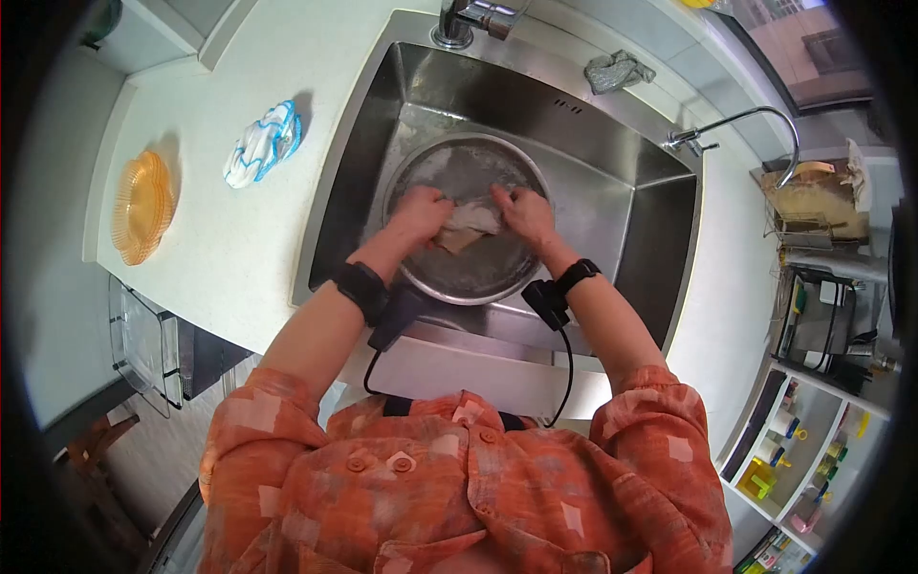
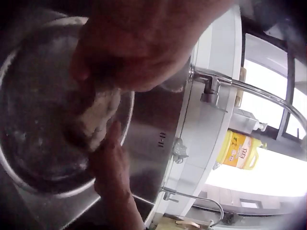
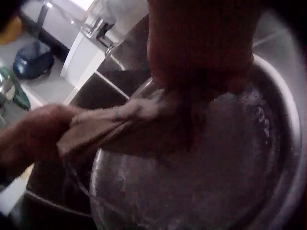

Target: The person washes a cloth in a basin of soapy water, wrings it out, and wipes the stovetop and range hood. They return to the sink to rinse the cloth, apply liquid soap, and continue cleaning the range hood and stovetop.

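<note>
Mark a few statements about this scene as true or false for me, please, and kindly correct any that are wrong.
1. The left hand and right hand both hold the pale cloth. True.
2. The person is dressed in plain blue. False: the shirt is orange with paler patches.
3. The round metal basin sits in the sink. True.
4. Both forearms are free of anything worn. False: black straps circle both wrists.
5. The orange ribbed dishware is on the counter, left of the sink. True.
6. Nothing lies between the dishware and the sink. False: a crumpled white cloth with blue edging does.
</note>
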### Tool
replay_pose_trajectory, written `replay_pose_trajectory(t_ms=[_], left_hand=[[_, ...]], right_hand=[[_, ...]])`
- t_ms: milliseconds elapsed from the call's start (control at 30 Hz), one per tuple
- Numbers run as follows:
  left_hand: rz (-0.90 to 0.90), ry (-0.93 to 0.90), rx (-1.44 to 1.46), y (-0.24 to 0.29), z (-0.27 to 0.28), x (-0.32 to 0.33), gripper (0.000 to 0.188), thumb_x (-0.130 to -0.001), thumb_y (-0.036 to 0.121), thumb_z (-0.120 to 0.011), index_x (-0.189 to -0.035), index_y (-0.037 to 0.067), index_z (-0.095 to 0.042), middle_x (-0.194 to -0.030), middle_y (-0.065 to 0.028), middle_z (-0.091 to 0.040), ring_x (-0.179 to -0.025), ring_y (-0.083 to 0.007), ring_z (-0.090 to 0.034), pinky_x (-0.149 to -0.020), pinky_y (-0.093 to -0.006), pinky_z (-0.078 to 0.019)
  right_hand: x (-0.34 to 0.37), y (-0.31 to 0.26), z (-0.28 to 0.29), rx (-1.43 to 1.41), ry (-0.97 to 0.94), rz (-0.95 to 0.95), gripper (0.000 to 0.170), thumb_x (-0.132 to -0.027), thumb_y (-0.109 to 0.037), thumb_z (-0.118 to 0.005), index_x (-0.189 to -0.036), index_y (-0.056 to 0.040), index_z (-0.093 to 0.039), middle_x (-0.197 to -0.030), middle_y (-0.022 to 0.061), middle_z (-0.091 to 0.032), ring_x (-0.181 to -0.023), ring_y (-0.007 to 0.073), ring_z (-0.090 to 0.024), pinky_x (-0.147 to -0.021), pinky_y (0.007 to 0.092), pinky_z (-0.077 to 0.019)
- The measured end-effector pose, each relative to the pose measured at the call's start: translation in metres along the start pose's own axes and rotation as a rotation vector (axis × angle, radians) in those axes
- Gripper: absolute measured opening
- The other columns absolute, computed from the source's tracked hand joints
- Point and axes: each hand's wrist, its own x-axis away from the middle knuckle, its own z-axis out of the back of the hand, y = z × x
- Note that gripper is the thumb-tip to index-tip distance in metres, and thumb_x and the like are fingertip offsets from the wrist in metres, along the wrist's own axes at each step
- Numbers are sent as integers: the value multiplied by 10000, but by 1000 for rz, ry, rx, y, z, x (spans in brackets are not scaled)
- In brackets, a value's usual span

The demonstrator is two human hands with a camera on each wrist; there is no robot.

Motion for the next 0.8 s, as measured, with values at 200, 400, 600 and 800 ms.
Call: replay_pose_trajectory(t_ms=[200, 400, 600, 800], left_hand=[[-382, 326, -712, 8, 23, 15, 216, -780, 191, -516, -790, 5, -625, -800, -179, -606, -768, -344, -580, -681, -397, -472], [-521, 376, -435, 36, 33, 32, 252, -820, 225, -523, -883, 8, -635, -768, -130, -602, -735, -219, -590, -676, -333, -473], [-318, 3, 171, 36, -3, 29, 310, -849, 247, -509, -981, -11, -618, -809, -41, -605, -725, -103, -546, -674, -250, -445], [-211, 44, 21, 16, 5, 22, 364, -853, 301, -488, -1087, 34, -568, -882, -52, -570, -872, -175, -541, -710, -326, -454]], right_hand=[[-5, 15, 20, -172, 0, 13, 391, -773, -361, -573, -794, 26, -623, -744, 201, -620, -737, 343, -606, -678, 394, -461], [-11, 11, 43, -343, 234, 70, 253, -759, -217, -616, -806, 32, -613, -730, 191, -618, -691, 335, -602, -629, 372, -466], [17, -39, 34, -811, -389, 133, 313, -794, -221, -607, -1020, -7, -568, -852, 160, -627, -716, 187, -598, -639, 305, -467], [1, 16, -26, 61, -201, 324, 306, -748, -180, -608, -1018, -40, -575, -872, 180, -617, -763, 284, -595, -719, 327, -460]])
